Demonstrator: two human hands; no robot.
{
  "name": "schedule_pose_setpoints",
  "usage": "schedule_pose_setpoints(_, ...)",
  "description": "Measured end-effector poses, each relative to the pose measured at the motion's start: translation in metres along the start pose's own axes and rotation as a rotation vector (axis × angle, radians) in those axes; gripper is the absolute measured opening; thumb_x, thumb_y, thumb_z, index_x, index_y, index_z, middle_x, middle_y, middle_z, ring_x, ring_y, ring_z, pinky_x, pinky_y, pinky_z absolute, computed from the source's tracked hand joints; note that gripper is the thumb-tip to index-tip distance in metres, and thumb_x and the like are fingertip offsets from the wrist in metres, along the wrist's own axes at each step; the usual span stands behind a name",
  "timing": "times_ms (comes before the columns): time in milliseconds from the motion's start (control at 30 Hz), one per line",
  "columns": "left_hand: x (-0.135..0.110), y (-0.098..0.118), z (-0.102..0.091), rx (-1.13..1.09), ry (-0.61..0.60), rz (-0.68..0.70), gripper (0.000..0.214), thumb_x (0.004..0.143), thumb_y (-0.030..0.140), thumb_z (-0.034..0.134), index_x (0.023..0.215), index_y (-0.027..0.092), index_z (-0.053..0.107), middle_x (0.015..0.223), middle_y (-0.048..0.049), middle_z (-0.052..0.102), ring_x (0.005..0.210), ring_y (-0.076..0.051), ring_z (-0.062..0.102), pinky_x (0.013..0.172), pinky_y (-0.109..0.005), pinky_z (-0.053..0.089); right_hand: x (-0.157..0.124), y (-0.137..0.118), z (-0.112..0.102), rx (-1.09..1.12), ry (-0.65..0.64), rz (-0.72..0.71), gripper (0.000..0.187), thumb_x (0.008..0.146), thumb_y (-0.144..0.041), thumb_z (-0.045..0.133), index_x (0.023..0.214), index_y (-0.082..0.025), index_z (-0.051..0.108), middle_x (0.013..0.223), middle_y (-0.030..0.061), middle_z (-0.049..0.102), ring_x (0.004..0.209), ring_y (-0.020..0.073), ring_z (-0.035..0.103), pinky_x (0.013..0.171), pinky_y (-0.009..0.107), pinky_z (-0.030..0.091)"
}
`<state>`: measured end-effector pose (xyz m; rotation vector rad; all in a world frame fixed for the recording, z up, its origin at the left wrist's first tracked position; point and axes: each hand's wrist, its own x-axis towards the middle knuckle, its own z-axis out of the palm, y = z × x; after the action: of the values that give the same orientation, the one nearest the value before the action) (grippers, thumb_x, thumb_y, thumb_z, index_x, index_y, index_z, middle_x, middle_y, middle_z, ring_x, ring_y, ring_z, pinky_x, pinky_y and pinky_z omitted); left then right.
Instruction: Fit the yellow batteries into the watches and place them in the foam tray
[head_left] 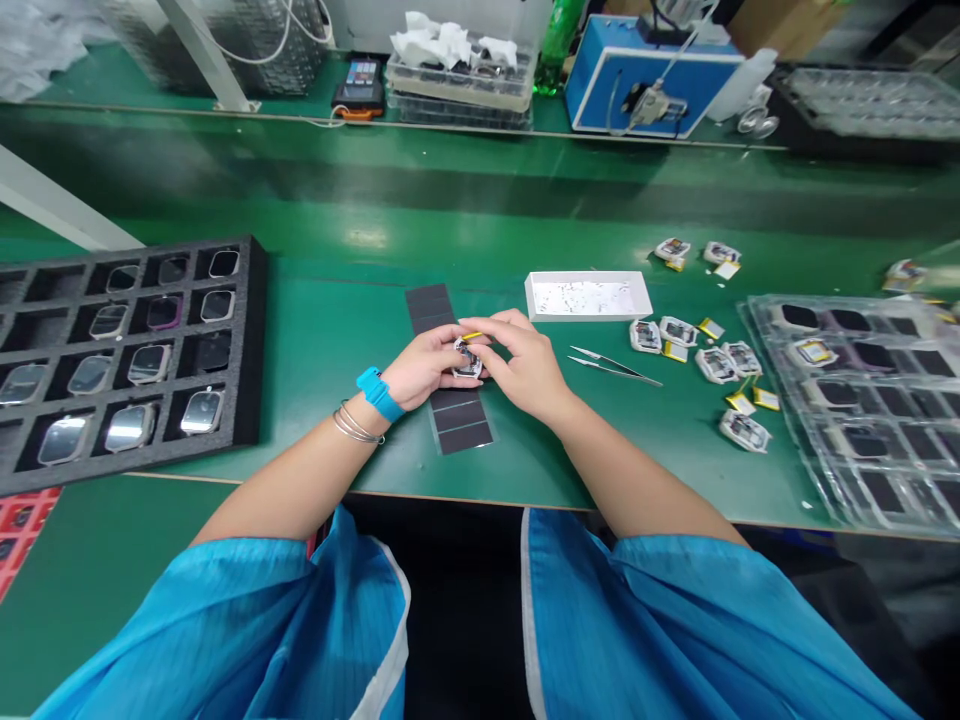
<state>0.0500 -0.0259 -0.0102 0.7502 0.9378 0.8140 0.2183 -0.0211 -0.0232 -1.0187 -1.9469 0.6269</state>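
My left hand [421,370] is closed round the side of an open white smartwatch case [468,364] whose inner parts show. From the other side my right hand [526,364] pinches a thin battery with a yellow edge [471,337], just above the case. The fingers partly hide both pieces. Beneath the hands lies a strip of dark adhesive pads [459,420] on the green table. To the right of my right hand rest metal tweezers [615,367], and behind them stands a shallow white box [589,298] with tiny parts in it.
A black foam tray [244,340] with several watches stands at left. Several open watch cases [744,430] with yellow batteries lie at right, beside stacked clear plastic trays [814,470]. On the back shelf are a blue box [652,80], a green bottle [556,45] and plastic containers [461,95].
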Motion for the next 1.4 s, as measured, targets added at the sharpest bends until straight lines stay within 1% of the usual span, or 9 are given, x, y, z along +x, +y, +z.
schedule_pose_setpoints(133, 0.003, 0.003, -0.002, 0.033, 0.005, -0.028, 0.026, 0.076, 0.006, 0.065, 0.100, 0.015, 0.060, 0.078, -0.0034, 0.072, 0.068, -0.018, 0.074, 0.064, -0.028, 0.060, 0.005, 0.009, 0.003, 0.021, 0.048, 0.040, 0.034, 0.085, -0.025, 0.069, 0.119, -0.027, 0.070, 0.107, 0.0052, 0.072, 0.105, 0.0223, 0.065, 0.093, 0.040, 0.055)
schedule_pose_setpoints(233, 0.004, 0.014, -0.012, -0.008, 0.103, 0.041, 0.020, 0.078, 0.007, 0.063, 0.096, 0.015, 0.058, 0.081, -0.0049, 0.073, 0.069, -0.018, 0.074, 0.066, -0.030, 0.061, 0.015, 0.014, 0.004, 0.155, 0.105, 0.159, 0.031, 0.086, -0.031, 0.067, 0.117, -0.024, 0.068, 0.112, 0.0054, 0.073, 0.104, 0.0216, 0.067, 0.086, 0.037, 0.056)
schedule_pose_setpoints(367, 0.002, 0.037, -0.038, -0.055, 0.290, 0.145, 0.015, 0.078, 0.006, 0.061, 0.090, 0.015, 0.056, 0.083, -0.0053, 0.075, 0.074, -0.017, 0.074, 0.079, -0.038, 0.061, 0.027, 0.009, 0.012, 0.064, -0.095, 0.182, 0.010, 0.086, -0.023, 0.063, 0.090, -0.021, 0.072, 0.096, 0.0041, 0.074, 0.090, 0.0202, 0.067, 0.081, 0.036, 0.055)
schedule_pose_setpoints(467, 0.000, 0.048, -0.055, -0.015, 0.232, 0.072, 0.015, 0.076, 0.005, 0.062, 0.085, 0.014, 0.055, 0.082, -0.0085, 0.075, 0.081, -0.021, 0.075, 0.086, -0.047, 0.059, 0.032, 0.002, 0.025, -0.148, -0.287, 0.105, 0.010, 0.083, -0.014, 0.066, 0.084, -0.020, 0.074, 0.098, 0.0056, 0.072, 0.097, 0.0231, 0.065, 0.094, 0.042, 0.050)
schedule_pose_setpoints(567, 0.000, 0.049, -0.062, 0.035, 0.137, -0.014, 0.015, 0.074, 0.005, 0.065, 0.084, 0.014, 0.057, 0.083, -0.0108, 0.075, 0.082, -0.023, 0.074, 0.085, -0.050, 0.059, 0.032, -0.001, 0.038, -0.321, -0.354, 0.121, 0.010, 0.081, -0.012, 0.071, 0.088, -0.017, 0.075, 0.105, 0.0093, 0.069, 0.103, 0.0264, 0.061, 0.102, 0.046, 0.045)
schedule_pose_setpoints(1067, 0.002, 0.045, -0.056, 0.094, 0.126, -0.046, 0.014, 0.072, 0.006, 0.064, 0.081, 0.014, 0.057, 0.079, -0.0096, 0.075, 0.073, -0.019, 0.071, 0.075, -0.040, 0.060, 0.038, 0.009, 0.052, -0.318, -0.335, 0.286, 0.013, 0.086, -0.017, 0.065, 0.074, -0.020, 0.068, 0.104, 0.0089, 0.060, 0.106, 0.0277, 0.055, 0.099, 0.048, 0.044)
schedule_pose_setpoints(1167, 0.002, 0.045, -0.055, 0.083, 0.128, -0.044, 0.015, 0.071, 0.005, 0.064, 0.079, 0.014, 0.057, 0.078, -0.0098, 0.075, 0.073, -0.019, 0.071, 0.078, -0.043, 0.060, 0.026, 0.008, 0.045, -0.232, -0.353, 0.220, 0.011, 0.089, -0.018, 0.060, 0.080, -0.020, 0.065, 0.107, 0.0086, 0.060, 0.109, 0.0264, 0.055, 0.100, 0.047, 0.043)
schedule_pose_setpoints(1233, 0.002, 0.045, -0.053, 0.096, 0.140, -0.035, 0.014, 0.070, 0.005, 0.066, 0.079, 0.014, 0.058, 0.077, -0.0097, 0.075, 0.073, -0.020, 0.071, 0.080, -0.043, 0.060, 0.015, 0.003, 0.036, -0.124, -0.307, 0.122, 0.009, 0.091, -0.020, 0.058, 0.083, -0.021, 0.062, 0.106, 0.0079, 0.062, 0.109, 0.0243, 0.057, 0.101, 0.045, 0.044)
schedule_pose_setpoints(1400, 0.001, 0.040, -0.040, 0.187, 0.289, 0.045, 0.015, 0.072, 0.002, 0.065, 0.081, 0.013, 0.060, 0.071, -0.0066, 0.072, 0.067, -0.018, 0.071, 0.070, -0.034, 0.060, 0.001, -0.008, 0.014, 0.058, 0.065, 0.010, 0.011, 0.089, -0.029, 0.062, 0.079, -0.023, 0.061, 0.102, 0.0056, 0.071, 0.103, 0.0222, 0.065, 0.099, 0.044, 0.048)
